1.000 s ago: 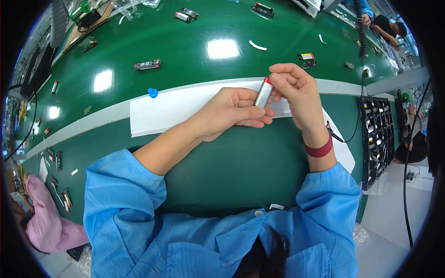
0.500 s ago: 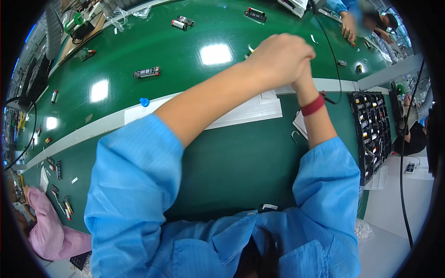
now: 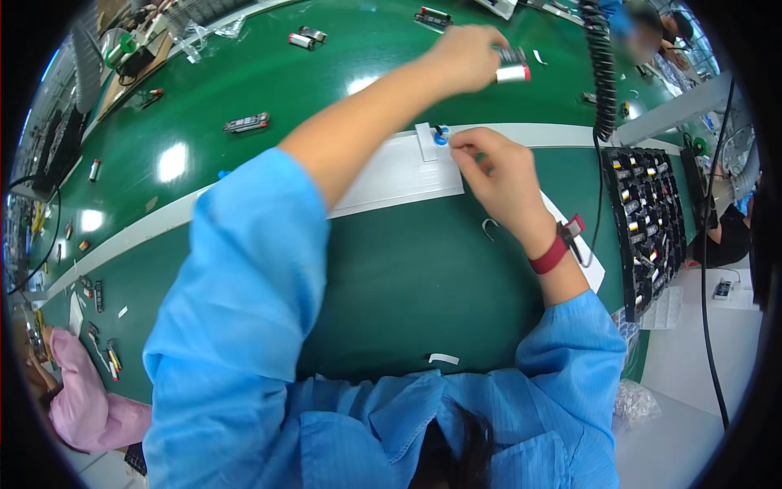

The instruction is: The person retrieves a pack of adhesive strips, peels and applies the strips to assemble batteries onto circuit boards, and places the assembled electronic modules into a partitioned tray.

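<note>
The work in hand looks like handling a silver metal cylinder with a red end [image 3: 512,73], which sits at the far side of the glossy green tabletop [image 3: 391,285], right against the fingers of the person's left hand [image 3: 466,63]. A dark, flat, ridged part [image 3: 511,55] lies just beyond the cylinder. The left hand is partly curled, seen from its back, and the pictures do not show whether it grips the cylinder or only touches it.

The right hand [image 3: 501,175] is bent with thumb and forefinger drawn close, just beside a small, rounded blue lump [image 3: 441,137]; whether anything is pinched between them cannot be told. As a judgement, the reach calls for a light fingertip hold on the cylinder's smooth, rounded side, clear of the ridged part.

Under the forearm lies a long, flat white sheet [image 3: 399,179] with straight edges, a narrow white strip [image 3: 426,143] resting across its end. Nearer the person, a thin, curled white strip [image 3: 489,230] lies alone. A maroon band [image 3: 551,257], soft-looking and matt, circles the right wrist.
</note>
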{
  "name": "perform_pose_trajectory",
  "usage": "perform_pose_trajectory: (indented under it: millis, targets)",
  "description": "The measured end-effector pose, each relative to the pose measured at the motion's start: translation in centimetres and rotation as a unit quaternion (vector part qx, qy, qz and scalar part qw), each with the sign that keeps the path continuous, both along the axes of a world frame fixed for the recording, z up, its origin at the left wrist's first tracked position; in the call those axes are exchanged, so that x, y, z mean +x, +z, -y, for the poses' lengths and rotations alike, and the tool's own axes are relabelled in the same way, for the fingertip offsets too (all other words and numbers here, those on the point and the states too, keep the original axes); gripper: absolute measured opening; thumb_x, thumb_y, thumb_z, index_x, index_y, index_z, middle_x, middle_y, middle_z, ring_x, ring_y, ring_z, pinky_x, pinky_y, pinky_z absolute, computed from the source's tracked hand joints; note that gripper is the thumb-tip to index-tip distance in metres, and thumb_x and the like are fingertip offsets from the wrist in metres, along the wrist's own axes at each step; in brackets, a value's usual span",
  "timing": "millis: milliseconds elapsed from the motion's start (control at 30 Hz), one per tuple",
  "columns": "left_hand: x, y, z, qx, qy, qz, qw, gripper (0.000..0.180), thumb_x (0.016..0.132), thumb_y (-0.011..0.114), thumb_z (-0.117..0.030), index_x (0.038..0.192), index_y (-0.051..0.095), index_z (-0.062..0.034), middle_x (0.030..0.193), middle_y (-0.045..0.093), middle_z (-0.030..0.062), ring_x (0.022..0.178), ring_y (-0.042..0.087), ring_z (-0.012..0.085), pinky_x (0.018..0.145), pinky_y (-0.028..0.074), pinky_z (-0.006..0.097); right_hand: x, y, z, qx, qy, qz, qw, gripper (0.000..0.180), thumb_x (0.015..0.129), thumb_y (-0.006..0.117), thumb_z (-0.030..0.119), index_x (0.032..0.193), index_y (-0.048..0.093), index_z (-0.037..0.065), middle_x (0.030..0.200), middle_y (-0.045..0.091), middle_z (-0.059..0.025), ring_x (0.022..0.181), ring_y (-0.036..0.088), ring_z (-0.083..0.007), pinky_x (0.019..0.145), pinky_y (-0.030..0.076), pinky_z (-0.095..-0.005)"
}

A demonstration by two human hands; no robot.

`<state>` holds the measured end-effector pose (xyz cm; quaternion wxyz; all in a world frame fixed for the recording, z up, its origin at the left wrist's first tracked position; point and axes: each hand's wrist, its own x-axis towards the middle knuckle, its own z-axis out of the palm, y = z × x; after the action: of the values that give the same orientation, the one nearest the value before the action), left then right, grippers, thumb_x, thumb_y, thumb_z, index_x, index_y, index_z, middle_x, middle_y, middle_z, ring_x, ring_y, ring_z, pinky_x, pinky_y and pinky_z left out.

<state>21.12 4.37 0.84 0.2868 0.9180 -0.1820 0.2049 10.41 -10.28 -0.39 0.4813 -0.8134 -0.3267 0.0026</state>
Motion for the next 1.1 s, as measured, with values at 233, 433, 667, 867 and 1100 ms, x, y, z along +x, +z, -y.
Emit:
perform_pose_trajectory:
  millis: [233, 433, 667, 867, 1100]
  targets:
    - [-15.0, 2.2, -9.9, -0.601, -0.087, -0.388, 0.694, 0.034, 0.088, 0.045, -0.009, 0.121, 0.046, 0.0014, 0.089, 0.054, 0.0057, 0.075, 0.054, 0.0079, 0.069, 0.048, 0.019, 2.3, -1.0, -2.4, -0.152, 0.057, 0.232, 0.959, 0.028, 0.069, 0.063, 0.001, 0.097, 0.06, 0.003, 0.09, 0.061, -0.0101, 0.092, 0.052, -0.0282, 0.082, 0.044, -0.036]
    - [-19.6, -0.9, -9.9, -0.274, -0.022, -0.372, 0.887, 0.035, 0.077, 0.064, -0.014, 0.104, 0.05, 0.0021, 0.078, 0.057, 0.0057, 0.067, 0.055, 0.0115, 0.06, 0.046, 0.023, 3.2, 1.4, -3.9, -0.222, 0.064, 0.066, 0.971, 0.029, 0.068, 0.066, 0.004, 0.096, 0.06, 0.004, 0.09, 0.062, -0.0089, 0.092, 0.052, -0.0252, 0.081, 0.044, -0.0344]
    - [-19.3, 0.3, -8.2, -0.002, -0.028, -0.196, 0.98, 0.02, 0.075, 0.049, 0.001, 0.094, 0.055, 0.0061, 0.092, 0.059, 0.0222, 0.082, 0.058, 0.0366, 0.075, 0.047, 0.04, 2.6, 1.5, -4.1, -0.229, 0.069, 0.105, 0.965, 0.027, 0.069, 0.064, 0.004, 0.096, 0.059, 0.003, 0.09, 0.062, -0.009, 0.091, 0.054, -0.0253, 0.08, 0.044, -0.0354]
    - [-15.8, -2.3, -5.8, -0.059, -0.137, -0.138, 0.979, 0.018, 0.077, 0.045, 0.003, 0.087, 0.06, 0.0048, 0.099, 0.059, 0.0171, 0.081, 0.058, 0.0358, 0.076, 0.046, 0.04, 3.3, 0.8, -4.0, -0.207, 0.106, 0.123, 0.965, 0.026, 0.07, 0.061, 0.0, 0.096, 0.058, 0.002, 0.09, 0.062, -0.0099, 0.091, 0.054, -0.0253, 0.079, 0.045, -0.0358]
    - [-15.7, -2.3, -5.7, -0.08, -0.087, -0.163, 0.98, 0.019, 0.076, 0.045, 0.002, 0.087, 0.06, 0.0058, 0.104, 0.059, 0.0183, 0.083, 0.059, 0.0357, 0.077, 0.047, 0.04, 2.1, 0.8, -4.0, -0.189, 0.093, 0.167, 0.963, 0.026, 0.069, 0.059, -0.005, 0.094, 0.058, 0.003, 0.084, 0.061, -0.009, 0.09, 0.054, -0.0239, 0.074, 0.046, -0.0333]
